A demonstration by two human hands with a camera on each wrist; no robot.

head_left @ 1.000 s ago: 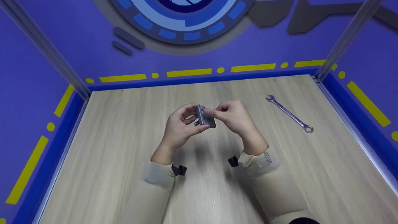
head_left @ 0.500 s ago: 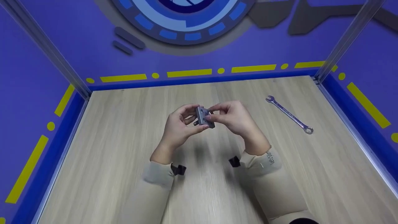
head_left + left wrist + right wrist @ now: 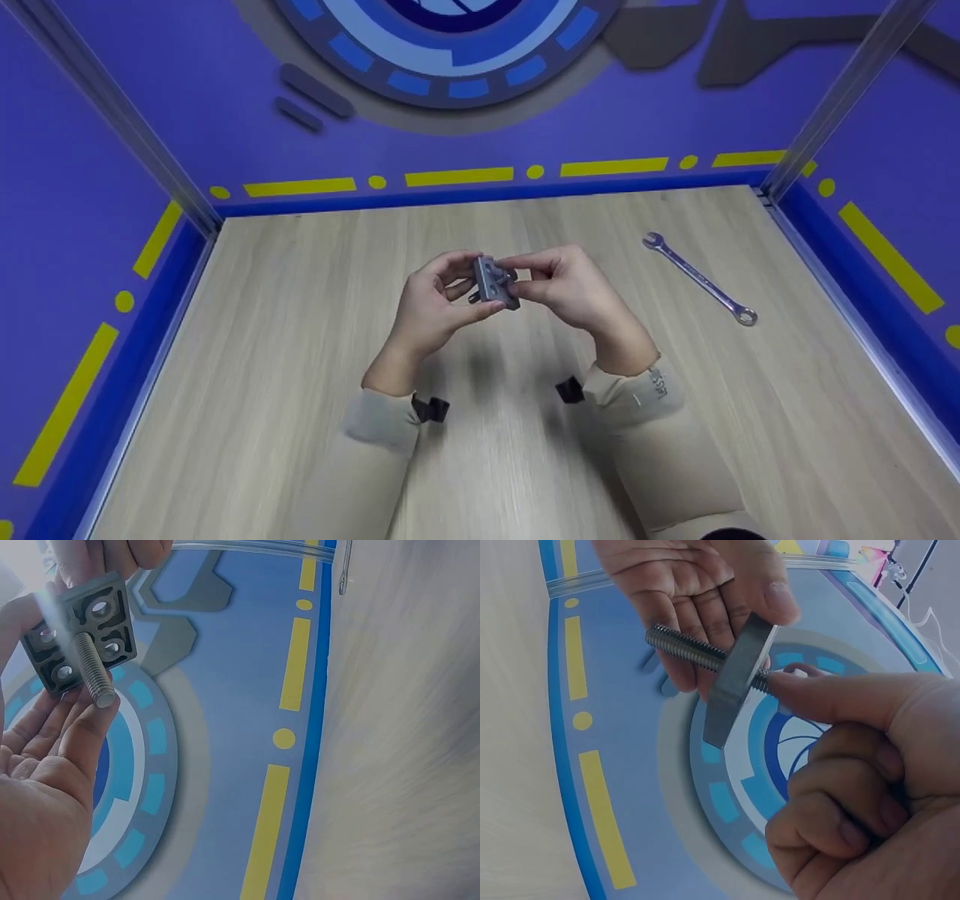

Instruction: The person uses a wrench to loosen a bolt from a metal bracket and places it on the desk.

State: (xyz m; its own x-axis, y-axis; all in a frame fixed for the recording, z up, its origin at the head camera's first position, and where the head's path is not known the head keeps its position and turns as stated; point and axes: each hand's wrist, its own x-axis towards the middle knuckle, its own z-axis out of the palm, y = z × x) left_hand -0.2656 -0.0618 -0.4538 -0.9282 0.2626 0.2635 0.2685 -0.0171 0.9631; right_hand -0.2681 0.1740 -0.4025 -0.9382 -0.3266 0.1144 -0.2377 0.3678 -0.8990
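Observation:
My left hand [image 3: 424, 307] holds a small grey square plate [image 3: 491, 283] by its edges, up over the table. In the left wrist view the plate [image 3: 71, 619] shows a hole near each corner. A threaded bolt [image 3: 93, 669] runs through its middle and sticks out well past the back. Across from it, my right hand [image 3: 574, 289] has thumb and index finger on the bolt's short front end. The right wrist view shows threads of the bolt [image 3: 684, 649] on both sides of the plate [image 3: 739, 682]. The right fingertips hide the very end.
A combination wrench [image 3: 699, 277] lies on the wooden table [image 3: 285, 322] to the right of the hands. Blue printed walls [image 3: 420, 142] with metal corner posts [image 3: 840, 97] enclose the table at the back and sides.
The right thumb and index finger have shifted around the bolt's front end, and more of that end shows between them now. The left hand keeps the plate nearly still.

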